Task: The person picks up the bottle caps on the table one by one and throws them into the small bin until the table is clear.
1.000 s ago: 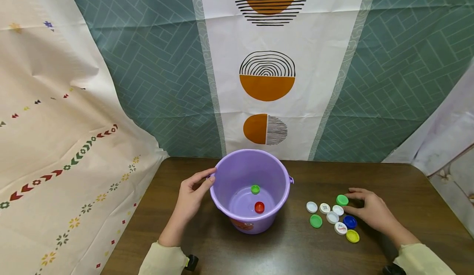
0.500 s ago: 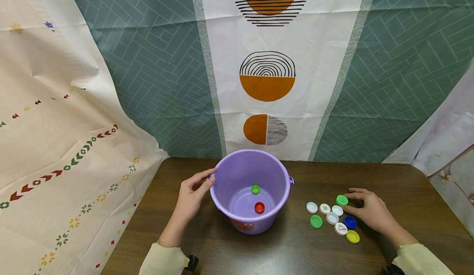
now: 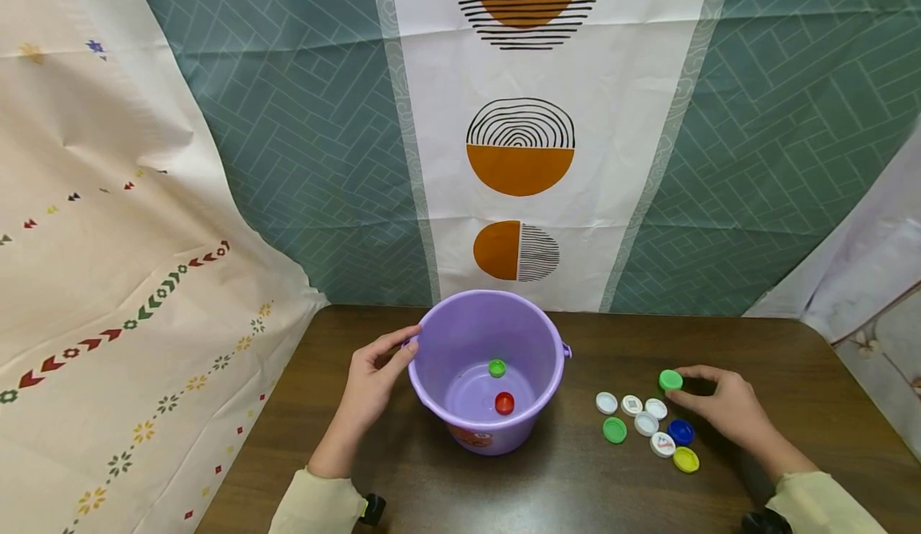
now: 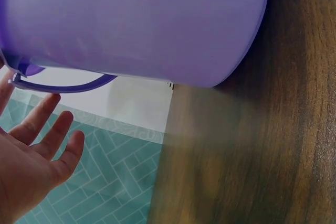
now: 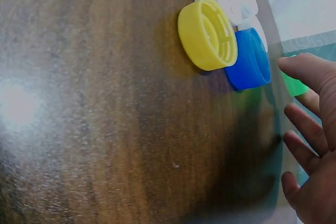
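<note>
A purple bucket [image 3: 489,310] stands upright on the table, a green cap [image 3: 496,368] and a red cap [image 3: 504,403] on its floor. My left hand [image 3: 374,382] holds the bucket's left rim with thumb and index finger; in the left wrist view its other fingers [image 4: 55,137] spread below the handle [image 4: 68,87]. At the right, my right hand [image 3: 727,406] pinches a bright green bottle cap [image 3: 670,380] between thumb and index finger. Nearest to it lie a blue cap [image 3: 680,432], a yellow cap [image 3: 686,460] and several white caps [image 3: 646,424].
Another green cap [image 3: 615,430] lies at the left of the loose group, between the bucket and my right hand. The brown wooden table [image 3: 576,494] ends at the back against a patterned cloth [image 3: 345,158]. A cream cloth [image 3: 144,318] hangs along the left side.
My right hand has lifted the bright green cap and shifted it slightly back and right, away from the white caps. The left hand and bucket have stayed put.
</note>
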